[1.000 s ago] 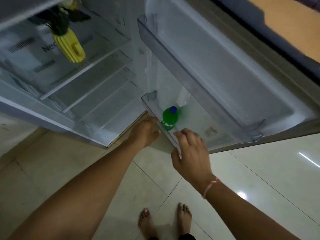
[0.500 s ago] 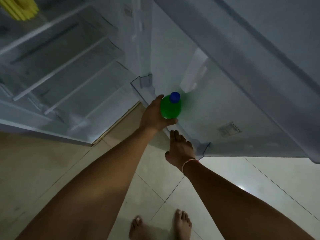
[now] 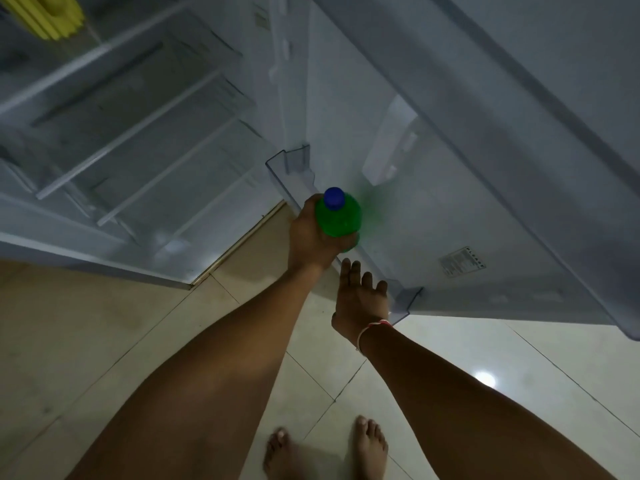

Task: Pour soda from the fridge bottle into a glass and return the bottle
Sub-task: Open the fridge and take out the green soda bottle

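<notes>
A yellow object point(image 3: 48, 15) sat at the upper left on a clear fridge shelf point(image 3: 114, 46), cut off by the frame edge. Pale floor tiles point(image 3: 86, 323) lay below, a bright light spot point(image 3: 485, 378) reflected at right. My bare feet point(image 3: 325, 448) stood on the tiles.

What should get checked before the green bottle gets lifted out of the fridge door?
1. Left hand wrapped round the green bottle: ok.
2. Blue cap on the bottle: ok; screwed tight: cannot tell.
3. Bottle standing upright in the door shelf: ok.
4. Right hand free and open below the shelf: ok.
5. Fridge door open wide enough: ok.
6. Glass ready for pouring: cannot tell, none in view.
</notes>
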